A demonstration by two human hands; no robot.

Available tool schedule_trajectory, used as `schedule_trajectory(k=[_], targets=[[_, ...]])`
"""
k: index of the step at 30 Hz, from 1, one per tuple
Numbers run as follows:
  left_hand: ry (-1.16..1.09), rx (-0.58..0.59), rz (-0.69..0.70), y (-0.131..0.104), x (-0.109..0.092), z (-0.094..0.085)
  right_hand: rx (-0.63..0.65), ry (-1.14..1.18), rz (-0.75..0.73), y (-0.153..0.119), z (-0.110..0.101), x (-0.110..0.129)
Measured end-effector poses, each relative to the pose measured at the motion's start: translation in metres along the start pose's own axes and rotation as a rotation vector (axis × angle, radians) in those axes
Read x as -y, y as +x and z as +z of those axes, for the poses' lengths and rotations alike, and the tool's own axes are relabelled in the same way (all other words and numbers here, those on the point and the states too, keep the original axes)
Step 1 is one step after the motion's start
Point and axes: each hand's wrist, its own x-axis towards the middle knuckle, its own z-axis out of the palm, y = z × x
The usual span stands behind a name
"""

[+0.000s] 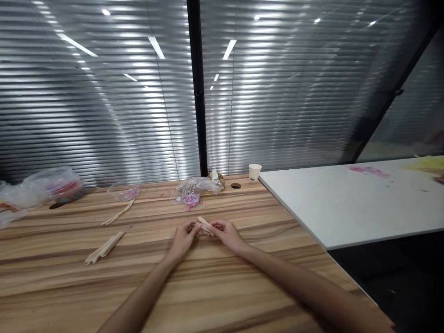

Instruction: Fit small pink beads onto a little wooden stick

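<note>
Over the middle of the wooden table (215, 286), my left hand (185, 235) and my right hand (225, 232) meet around a short bundle of cream strips (205, 224). The strips look like folded pipe cleaners, though their exact kind is hard to make out. My left thumb and fingers pinch the bundle's left side; my right fingers close on its right end. Fingers hide part of it. To the left lies a similar cream bundle (104, 248), and beyond that a thin twisted cream strip (119, 212).
Behind my hands lie a clear plastic bag (204, 185) and pink-purple beads (191, 199). A paper cup (255, 172) stands at the back edge. Plastic bags (52, 182) fill the back left. On the right is a white table (312, 203) with pink (369, 171) and yellow material (428, 163).
</note>
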Motion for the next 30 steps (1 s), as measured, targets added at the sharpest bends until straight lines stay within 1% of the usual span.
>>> schedule_trajectory(k=[2, 6, 9, 10, 12, 14, 18, 21, 30], targets=[[-0.024, -0.023, -0.024, 0.000, -0.001, 0.000, -0.047, -0.020, -0.006, 0.000, -0.002, 0.001], [-0.055, -0.052, -0.073, -0.001, -0.006, 0.000, -0.207, -0.063, -0.053, 0.003, -0.010, 0.003], [-0.056, -0.056, -0.085, -0.002, -0.009, 0.000, -0.266, -0.117, -0.092, 0.005, -0.018, 0.006], [-0.051, -0.052, -0.083, -0.002, -0.009, 0.000, -0.268, -0.163, -0.110, 0.005, -0.020, 0.008], [-0.034, -0.040, -0.076, -0.003, -0.010, 0.000, -0.236, -0.285, -0.146, 0.003, -0.023, 0.012], [-0.020, -0.031, -0.070, -0.003, -0.010, 0.000, -0.169, -0.404, -0.182, 0.000, -0.022, 0.016], [-0.030, -0.001, -0.077, -0.004, -0.011, 0.001, -0.065, -0.571, -0.255, -0.004, -0.019, 0.020], [-0.049, 0.015, -0.094, -0.004, -0.011, 0.002, -0.029, -0.625, -0.273, -0.005, -0.017, 0.019], [-0.095, -0.036, -0.136, -0.002, -0.010, 0.002, 0.016, -0.667, -0.289, -0.003, -0.020, 0.014]])
